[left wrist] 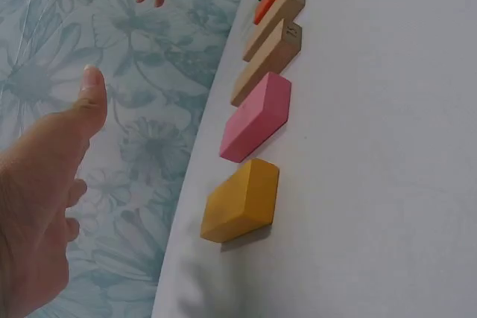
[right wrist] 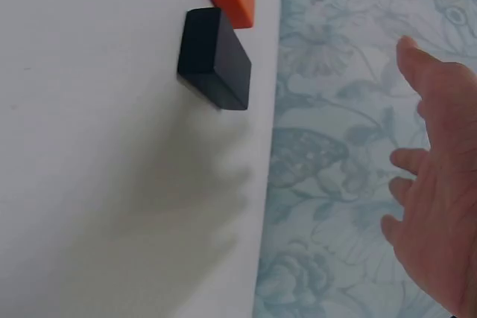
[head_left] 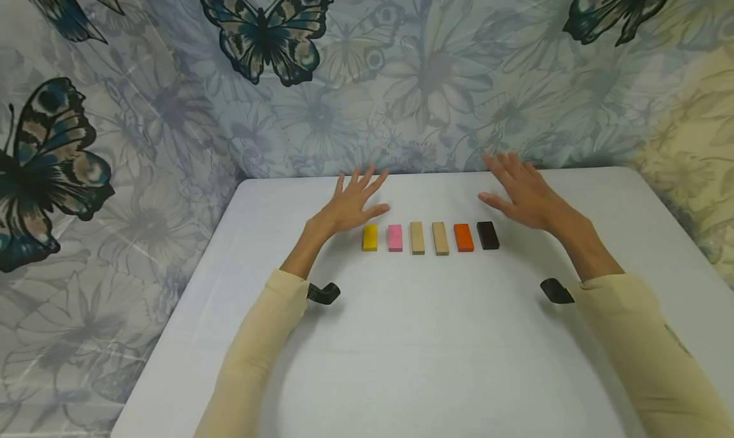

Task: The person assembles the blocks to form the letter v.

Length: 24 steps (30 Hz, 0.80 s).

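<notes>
Several small rectangular blocks lie in a row on the white table: a yellow block (head_left: 369, 238), a pink block (head_left: 395, 238), two plain wooden blocks (head_left: 417, 238) (left wrist: 270, 63), an orange block (head_left: 464, 237) and a black block (head_left: 488, 235). My left hand (head_left: 351, 205) is spread above the table behind the yellow block, nearest to it and holding nothing. Beyond the black block, at the right end of the row, my right hand (head_left: 524, 194) is raised with its fingers extended. Both hands are apart from the blocks, as the wrist views also show.
The white table (head_left: 424, 349) meets a wall covering (head_left: 436, 81) printed with butterflies and flowers at its back edge. A dark camera mount (head_left: 323, 293) sticks out from the left sleeve, another mount (head_left: 556, 291) from the right sleeve.
</notes>
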Motion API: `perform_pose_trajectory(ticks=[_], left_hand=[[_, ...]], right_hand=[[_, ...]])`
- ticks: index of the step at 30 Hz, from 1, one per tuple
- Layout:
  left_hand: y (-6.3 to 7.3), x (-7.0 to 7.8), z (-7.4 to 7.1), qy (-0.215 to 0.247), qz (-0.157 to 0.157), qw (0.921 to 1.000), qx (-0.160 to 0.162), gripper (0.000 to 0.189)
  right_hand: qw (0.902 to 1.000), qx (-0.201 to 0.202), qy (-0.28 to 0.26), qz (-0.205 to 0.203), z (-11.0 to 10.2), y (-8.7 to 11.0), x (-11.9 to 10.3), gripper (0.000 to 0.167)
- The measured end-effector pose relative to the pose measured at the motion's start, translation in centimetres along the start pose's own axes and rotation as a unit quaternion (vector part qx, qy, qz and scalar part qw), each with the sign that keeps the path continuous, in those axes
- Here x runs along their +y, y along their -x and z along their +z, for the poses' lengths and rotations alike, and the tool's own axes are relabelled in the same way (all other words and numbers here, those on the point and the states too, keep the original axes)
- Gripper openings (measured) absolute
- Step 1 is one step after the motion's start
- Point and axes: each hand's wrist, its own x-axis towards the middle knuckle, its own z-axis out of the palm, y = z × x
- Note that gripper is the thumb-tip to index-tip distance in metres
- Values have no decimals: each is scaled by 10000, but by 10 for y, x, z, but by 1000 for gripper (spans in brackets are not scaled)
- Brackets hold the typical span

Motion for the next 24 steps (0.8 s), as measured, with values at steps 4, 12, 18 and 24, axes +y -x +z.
perform_pose_trajectory(ticks=[4,12,18,24], left_hand=[[8,4,6,-32,205,9998,-52,79],[21,13,18,-90,904,9956,-215,76],[29,17,30,83,1560,9873,-304,71],[35,21,38,60,1706,9843,-449,71]], right_hand=[[9996,-15,59,-275,4,8,-3,81],[9967,-279,314,-699,7,18,-23,68],[9954,-584,279,-711,11,23,-31,67],[9937,-654,139,-901,16,31,-33,66]])
